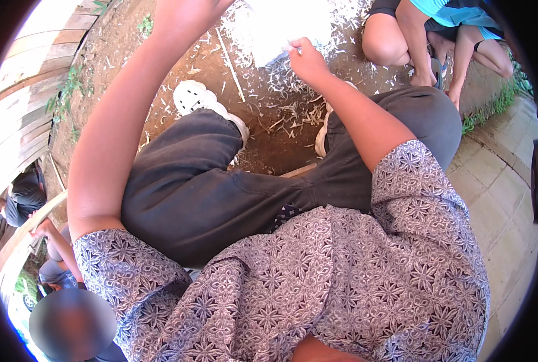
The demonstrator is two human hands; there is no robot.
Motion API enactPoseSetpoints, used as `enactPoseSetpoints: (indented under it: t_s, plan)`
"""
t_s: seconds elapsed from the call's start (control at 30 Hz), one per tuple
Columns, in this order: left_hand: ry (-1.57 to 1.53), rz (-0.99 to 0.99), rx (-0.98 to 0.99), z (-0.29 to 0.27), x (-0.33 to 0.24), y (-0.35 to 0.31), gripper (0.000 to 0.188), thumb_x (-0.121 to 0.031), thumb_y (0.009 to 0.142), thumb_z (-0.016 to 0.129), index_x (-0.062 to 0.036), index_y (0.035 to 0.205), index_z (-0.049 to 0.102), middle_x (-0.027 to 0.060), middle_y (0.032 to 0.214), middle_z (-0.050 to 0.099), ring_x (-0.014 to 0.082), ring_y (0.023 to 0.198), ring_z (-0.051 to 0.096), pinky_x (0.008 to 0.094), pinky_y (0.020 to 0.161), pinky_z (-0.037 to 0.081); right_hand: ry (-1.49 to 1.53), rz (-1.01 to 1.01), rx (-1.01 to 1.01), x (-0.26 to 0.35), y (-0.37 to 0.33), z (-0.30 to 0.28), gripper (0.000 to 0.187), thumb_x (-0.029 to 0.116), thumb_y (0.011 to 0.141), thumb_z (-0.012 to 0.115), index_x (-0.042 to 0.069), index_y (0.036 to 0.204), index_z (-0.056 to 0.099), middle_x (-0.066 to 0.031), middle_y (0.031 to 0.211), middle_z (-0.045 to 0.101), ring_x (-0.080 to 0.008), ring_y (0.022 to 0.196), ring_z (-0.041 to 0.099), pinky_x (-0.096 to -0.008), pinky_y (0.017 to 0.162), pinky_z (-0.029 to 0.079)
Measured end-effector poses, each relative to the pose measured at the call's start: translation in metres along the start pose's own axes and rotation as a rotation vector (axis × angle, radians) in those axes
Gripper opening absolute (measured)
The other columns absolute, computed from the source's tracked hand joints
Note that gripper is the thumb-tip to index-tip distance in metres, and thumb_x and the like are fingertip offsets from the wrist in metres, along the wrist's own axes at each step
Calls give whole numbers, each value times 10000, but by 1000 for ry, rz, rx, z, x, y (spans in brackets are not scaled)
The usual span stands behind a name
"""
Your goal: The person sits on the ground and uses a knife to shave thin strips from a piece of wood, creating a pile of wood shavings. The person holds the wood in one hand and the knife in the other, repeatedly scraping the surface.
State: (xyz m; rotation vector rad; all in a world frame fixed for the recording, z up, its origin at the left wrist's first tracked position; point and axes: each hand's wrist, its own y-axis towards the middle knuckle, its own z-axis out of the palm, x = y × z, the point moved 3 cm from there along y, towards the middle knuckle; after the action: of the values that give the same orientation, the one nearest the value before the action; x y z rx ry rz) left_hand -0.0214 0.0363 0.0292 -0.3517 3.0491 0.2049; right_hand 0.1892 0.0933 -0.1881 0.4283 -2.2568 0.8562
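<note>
My right hand [309, 61] is closed, its fingertips pinching the edge of a bright white sheet or bag [276, 31] that looks like thin plastic. Glare washes out most of that white thing, so its kind and contents do not show. My left arm reaches up to the top edge, where only part of my left hand [198, 8] shows. Its fingers lie outside the picture. Pale curled wood shavings [236, 24] lie around and below the white thing on the brown soil.
Between my feet in white clogs [198, 99] is bare soil with more shavings. A thin pale stick [230, 63] lies by the left clog. A person in blue [401, 36] crouches at the right. Planks [31, 78] stand at left, paving [492, 181] at right; others sit lower left.
</note>
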Motion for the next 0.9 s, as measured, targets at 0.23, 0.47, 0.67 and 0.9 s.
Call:
enactPoseSetpoints:
  t_s: [0.23,0.47,0.67,0.9]
  plan:
    - [47,-34,21,-6,1,-5,470,-360,1017,538,-1,748,678,242,667,654,441,635,653,535,610,516,415,-121,86,70,-13,-17,382,306,1026,567,48,1306,530,-70,740,660,-153,588,606,-345,581,489]
    - [-27,83,3,-6,-4,-12,278,-241,967,529,0,866,622,266,764,676,469,706,668,571,664,520,488,-279,59,112,-23,-24,395,339,1034,570,56,1308,536,-72,717,646,-160,634,619,-360,653,502]
    - [-45,87,63,-4,-7,-14,274,-244,976,519,-7,887,624,275,796,677,469,734,671,574,681,520,543,-476,-93,134,-27,-36,156,189,1046,571,48,1112,573,-68,700,564,-136,622,540,-333,593,449]
    - [-29,-18,137,-6,6,-5,324,-272,988,491,1,901,642,290,789,665,487,760,659,591,713,509,50,-208,13,40,-9,-9,345,348,1039,574,72,1247,564,-78,761,647,-149,655,605,-353,648,487]
